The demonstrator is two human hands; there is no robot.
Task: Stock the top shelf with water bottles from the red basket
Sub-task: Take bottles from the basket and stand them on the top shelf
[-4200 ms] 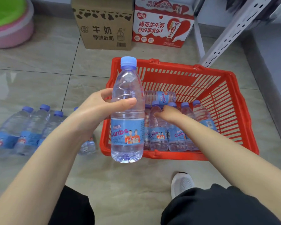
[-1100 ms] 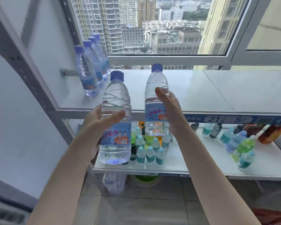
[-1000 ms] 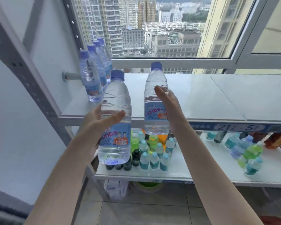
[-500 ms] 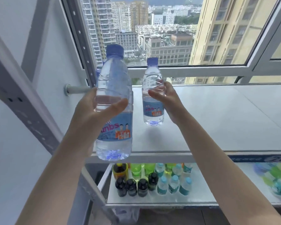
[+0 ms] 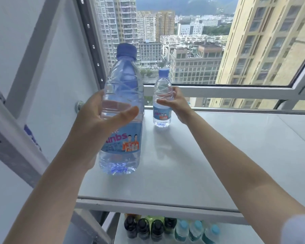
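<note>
Stocking in progress, two bottles in play. Nearest, a row of small dark-capped and blue-capped drink bottles (image 5: 167, 229) is seen on the lower white shelf (image 5: 236, 233), not part of this job.

Above it, the top shelf, a flat white metal panel (image 5: 209, 164), is mostly bare.

The left hand (image 5: 102, 124) is wrapped round a clear plastic water bottle with a blue cap and blue label (image 5: 121, 120); fingers behind, thumb across the front, clamped on its upper body. The bottle is kept upright near the front edge; whether its base touches the shelf cannot be told. Probably parked there so the other placement goes first.

Further back, the right hand (image 5: 174, 104) is closed on the neck-side of a second identical clear blue-capped water bottle (image 5: 162, 101), fingers clamped around its shoulder. Its base appears to be down on the shelf, well back toward the grey window frame (image 5: 218, 89). Deep placement likely leaves front space free.

Red basket not in view.
</note>
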